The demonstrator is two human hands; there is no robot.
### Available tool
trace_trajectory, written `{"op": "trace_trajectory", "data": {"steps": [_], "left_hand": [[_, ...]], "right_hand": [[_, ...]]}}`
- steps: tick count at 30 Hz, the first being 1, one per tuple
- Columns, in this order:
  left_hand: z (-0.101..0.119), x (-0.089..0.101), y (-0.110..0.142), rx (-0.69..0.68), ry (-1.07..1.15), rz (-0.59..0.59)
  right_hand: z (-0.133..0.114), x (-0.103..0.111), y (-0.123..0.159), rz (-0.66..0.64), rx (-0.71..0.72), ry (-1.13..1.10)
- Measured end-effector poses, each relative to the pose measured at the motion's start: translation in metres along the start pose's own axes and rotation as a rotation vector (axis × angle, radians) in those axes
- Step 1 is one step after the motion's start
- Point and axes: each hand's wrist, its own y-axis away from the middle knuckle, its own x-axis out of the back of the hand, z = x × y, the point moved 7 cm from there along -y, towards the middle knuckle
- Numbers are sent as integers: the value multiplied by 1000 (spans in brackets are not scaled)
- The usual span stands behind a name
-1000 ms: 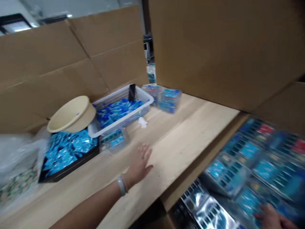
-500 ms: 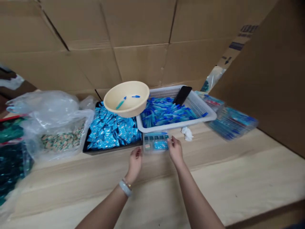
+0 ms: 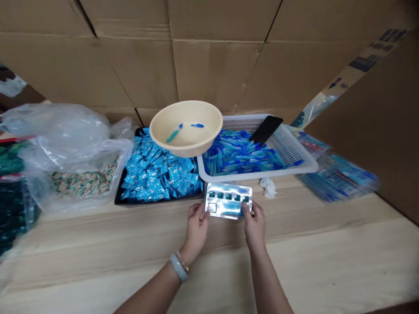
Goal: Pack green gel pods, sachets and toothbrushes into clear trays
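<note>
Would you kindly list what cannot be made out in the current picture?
All in the head view:
- Underside of the blister pack: hidden by its upper face.
- Sachets beneath the cream basin: hidden by the basin.
- Print on the clear packs at right: blurred.
- Full extent of the dark green items: cut by the left edge.

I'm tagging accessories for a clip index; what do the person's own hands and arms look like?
No gloves on the left hand or right hand, and no sleeves on the visible forearms. The left wrist has a thick, pale grey bangle and a thinner bracelet with a gold-coloured detail.
</note>
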Motion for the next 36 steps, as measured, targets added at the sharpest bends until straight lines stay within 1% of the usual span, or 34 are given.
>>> {"op": "trace_trajectory", "data": {"steps": [2, 3, 5, 8, 9, 11, 13, 15, 16, 18, 20, 22, 23, 25, 26, 27, 28, 29, 31, 32, 33, 34, 36], "left_hand": [[4, 0, 6, 17, 31, 12], [6, -2, 11, 32, 82, 13], [8, -9, 25, 86, 257, -19], [6, -31, 54, 262, 573, -191], [4, -39, 64, 331, 645, -250], [-1, -47, 78, 449, 716, -325], [-9, -48, 86, 527, 708, -360], [-16, -45, 88, 591, 661, -400], [-19, -43, 88, 624, 629, -422], [-22, -38, 87, 685, 530, -470], [-18, -37, 88, 714, 397, -547], [-10, -48, 90, 693, 264, -663], [-4, -59, 92, 671, 214, -719], [6, -90, 99, 626, 148, -814], [12, -110, 104, 603, 130, -850], [17, -131, 112, 571, 117, -877], [22, -151, 121, 529, 103, -898], [26, -171, 132, 478, 85, -918], [33, -208, 160, 361, 34, -981], [35, -224, 176, 301, -2, -1032], [36, -240, 194, 243, -45, -1097], [36, -256, 212, 181, -91, -1171], [37, -287, 246, 6, -202, -1307]], "right_hand": [[1, 5, 5, 21, -100, -115], [3, 10, 10, 23, -161, -194], [7, 21, 25, 13, -284, -367], [18, 40, 57, -46, -474, -549], [23, 48, 69, -61, -536, -577], [35, 62, 88, -87, -635, -589], [45, 76, 98, -105, -683, -546], [52, 88, 100, -144, -699, -441], [55, 93, 100, -179, -697, -380], [55, 96, 101, -291, -684, -291], [51, 98, 110, -391, -671, -282], [43, 102, 125, -409, -663, -361], [40, 106, 133, -389, -661, -424], [39, 120, 146, -293, -651, -566], [42, 134, 152, -211, -649, -627], [49, 152, 158, -102, -651, -674], [59, 177, 167, 35, -658, -710], [72, 208, 179, 197, -668, -733], [103, 280, 212, 557, -689, -737], [120, 318, 232, 736, -693, -713], [136, 354, 249, 880, -682, -680], [152, 386, 261, 969, -663, -646], [183, 439, 269, 1054, -613, -545]]}}
